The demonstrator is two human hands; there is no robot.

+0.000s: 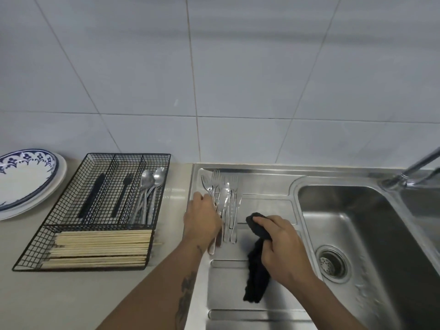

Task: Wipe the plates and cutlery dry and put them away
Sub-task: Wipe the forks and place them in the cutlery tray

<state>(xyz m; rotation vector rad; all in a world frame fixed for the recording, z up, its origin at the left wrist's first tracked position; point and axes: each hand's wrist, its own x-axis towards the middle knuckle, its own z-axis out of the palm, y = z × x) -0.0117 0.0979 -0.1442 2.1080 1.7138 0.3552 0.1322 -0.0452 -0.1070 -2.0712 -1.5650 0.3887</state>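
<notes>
The left hand [202, 217] reaches onto the forks [223, 203] on the drainboard [262, 184], grip seemingly closing; right hand [281, 244] clutches the black cloth [258, 265]. Grabbing several wet forks together risks one slipping sinkward.

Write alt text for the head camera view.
A person's left hand reaches into a pile of steel forks on the stainless sink drainboard, while the right hand grips a black cloth. To the left, a black wire cutlery tray holds spoons and chopsticks, beside stacked blue-patterned plates.
</notes>
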